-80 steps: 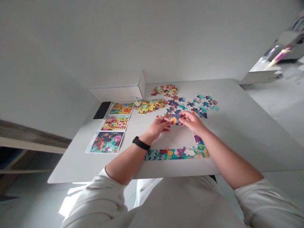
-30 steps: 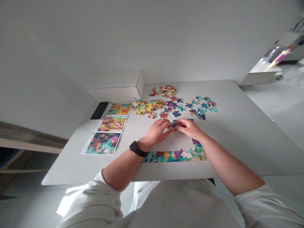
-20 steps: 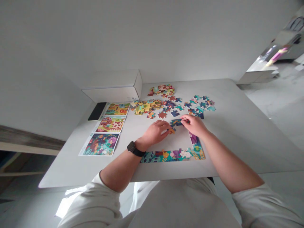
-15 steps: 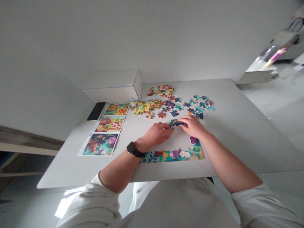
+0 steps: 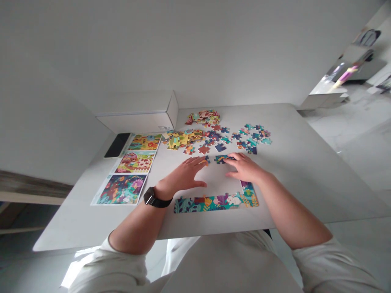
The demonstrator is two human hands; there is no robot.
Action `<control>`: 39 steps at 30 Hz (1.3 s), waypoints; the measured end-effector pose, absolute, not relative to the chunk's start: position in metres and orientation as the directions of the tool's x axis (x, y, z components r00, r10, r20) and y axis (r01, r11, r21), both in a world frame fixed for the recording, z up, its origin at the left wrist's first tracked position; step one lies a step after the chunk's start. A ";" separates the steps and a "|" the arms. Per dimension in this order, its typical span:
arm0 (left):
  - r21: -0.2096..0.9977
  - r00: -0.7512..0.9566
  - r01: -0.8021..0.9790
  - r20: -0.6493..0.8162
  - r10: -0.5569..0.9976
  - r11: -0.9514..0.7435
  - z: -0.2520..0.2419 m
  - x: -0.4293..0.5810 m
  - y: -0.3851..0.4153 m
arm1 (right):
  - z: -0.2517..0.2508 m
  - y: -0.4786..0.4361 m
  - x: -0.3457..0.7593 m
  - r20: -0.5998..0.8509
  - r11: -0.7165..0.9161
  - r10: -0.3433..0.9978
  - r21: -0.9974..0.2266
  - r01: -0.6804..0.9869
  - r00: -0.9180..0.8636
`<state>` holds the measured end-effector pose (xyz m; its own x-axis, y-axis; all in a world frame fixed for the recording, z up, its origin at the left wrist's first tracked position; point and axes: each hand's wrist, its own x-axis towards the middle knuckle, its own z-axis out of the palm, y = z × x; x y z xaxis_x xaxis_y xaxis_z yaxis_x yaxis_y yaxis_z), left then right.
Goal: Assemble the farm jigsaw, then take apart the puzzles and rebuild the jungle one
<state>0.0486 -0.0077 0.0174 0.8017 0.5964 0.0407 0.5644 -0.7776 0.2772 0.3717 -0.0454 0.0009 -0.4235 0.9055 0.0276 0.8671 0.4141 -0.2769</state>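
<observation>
Puzzle pieces [image 5: 222, 158] lie joined on the desk [image 5: 305, 162] above the finished border strip [image 5: 214, 202]. Left hand [image 5: 185, 175] rests flat, fingers spread, holding nothing; right hand [image 5: 244, 167] presses them, likely seating them. Next, fetching another piece.

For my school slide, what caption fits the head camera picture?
Left hand and right hand rest flat by small joined pieces above a finished puzzle border.
</observation>
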 end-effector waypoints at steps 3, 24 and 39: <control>0.258 0.834 0.535 -0.008 0.552 -0.805 0.017 0.052 -0.021 | 0.002 -0.046 0.373 0.010 0.411 0.905 -0.278 0.868 -0.425; 0.215 0.895 0.436 0.000 0.447 -0.874 0.004 0.093 -0.062 | 0.018 -0.057 0.383 -0.077 0.330 0.929 -0.264 0.906 -0.361; 0.275 0.698 0.618 0.240 0.675 -0.736 -0.012 0.068 -0.006 | 0.027 -0.048 0.381 -0.038 0.268 0.957 -0.269 0.925 -0.288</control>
<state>0.0685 -0.0060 -0.0117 0.6978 0.6750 0.2396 0.6180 -0.7365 0.2751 0.3805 -0.0477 0.0272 -0.2885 0.9567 -0.0381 0.9251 0.2683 -0.2687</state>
